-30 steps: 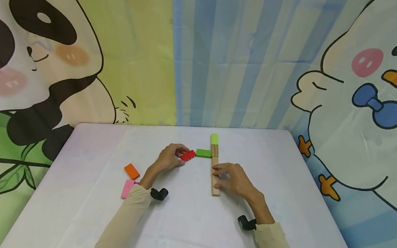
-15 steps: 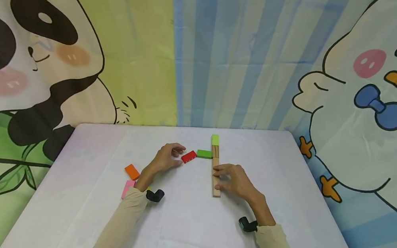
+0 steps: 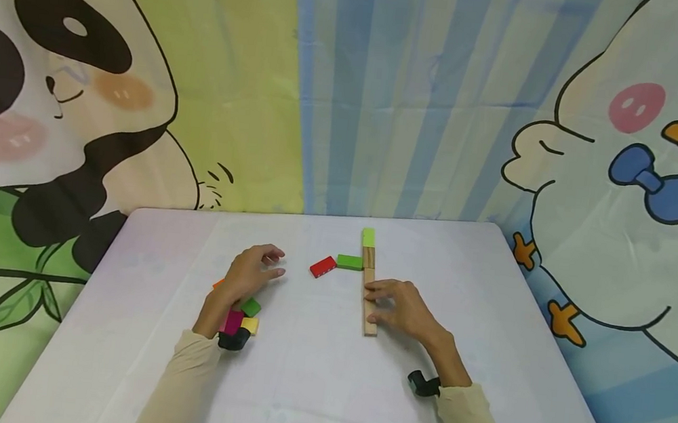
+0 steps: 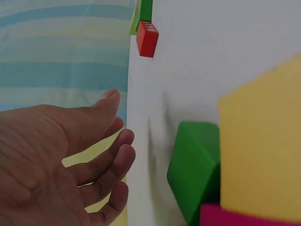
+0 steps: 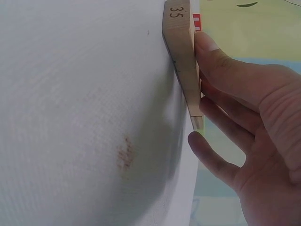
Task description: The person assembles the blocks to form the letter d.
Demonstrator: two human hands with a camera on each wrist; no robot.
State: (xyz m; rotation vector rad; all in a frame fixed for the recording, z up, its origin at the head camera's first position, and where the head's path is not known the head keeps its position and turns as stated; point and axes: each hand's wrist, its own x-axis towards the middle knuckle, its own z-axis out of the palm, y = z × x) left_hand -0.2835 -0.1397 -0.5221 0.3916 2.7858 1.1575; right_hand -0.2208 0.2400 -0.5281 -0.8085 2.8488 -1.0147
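My left hand [image 3: 247,272] holds nothing, its fingers relaxed and apart, above a small group of coloured blocks. Below it are a green block [image 4: 190,165], a yellow block [image 4: 263,146] and a magenta block [image 3: 233,322], with an orange block [image 3: 218,284] mostly hidden behind the hand. My right hand [image 3: 400,306] rests its thumb and fingertips on a plain wooden block [image 3: 369,282] marked 35 in the right wrist view. This block lies in a straight line with other wooden pieces and a lime-green block [image 3: 368,237] at the far end.
A green block [image 3: 349,262] lies crosswise against the line's left side. Close to its left end, a red block [image 3: 323,266] lies at a slant. The white table [image 3: 322,387] meets a cartoon-printed cloth [image 3: 361,105] at the back.
My left hand has let go of the red block and drawn back left, over the coloured blocks. The red block stays at a slant near the green one. My right hand has stayed put.
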